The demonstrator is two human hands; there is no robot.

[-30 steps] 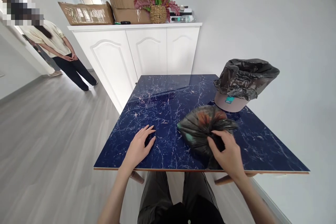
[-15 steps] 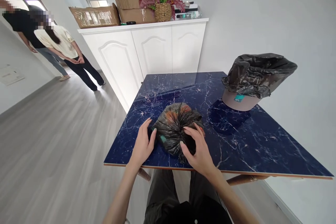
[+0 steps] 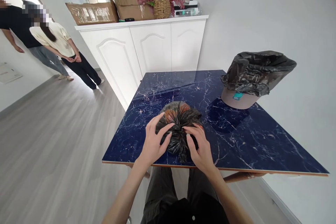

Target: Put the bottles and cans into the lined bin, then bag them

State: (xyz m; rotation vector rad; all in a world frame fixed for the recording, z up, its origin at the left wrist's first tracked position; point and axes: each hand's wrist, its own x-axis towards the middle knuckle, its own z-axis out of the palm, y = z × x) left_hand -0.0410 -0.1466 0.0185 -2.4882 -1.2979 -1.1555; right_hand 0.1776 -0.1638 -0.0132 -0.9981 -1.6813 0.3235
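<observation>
A filled black garbage bag [image 3: 178, 143], gathered and twisted at its top, sits near the front edge of a blue marble-patterned table [image 3: 231, 147]. Orange and red contents show through its thin plastic. Over the bag's left side, my left hand [image 3: 155, 141] has its fingers spread, thumb and index fingertips close to the gathered middle. My right hand [image 3: 201, 145] is on the bag's right side, thumb and fingers apart, its fingertips at the gathered twist. Whether the fingertips press on the plastic is hard to tell.
A grey trash bin [image 3: 238, 101] lined with a black bag [image 3: 252, 71] stands at the table's right. Behind the table is a white cabinet [image 3: 154, 49] bearing cardboard boxes [image 3: 91, 12] and a flower basket [image 3: 162, 8]. Two people [image 3: 56, 38] stand at the left.
My left hand has moved right, from beside the garbage bag to over it, close to the gathered middle. My right hand has shifted slightly and stays at the twist.
</observation>
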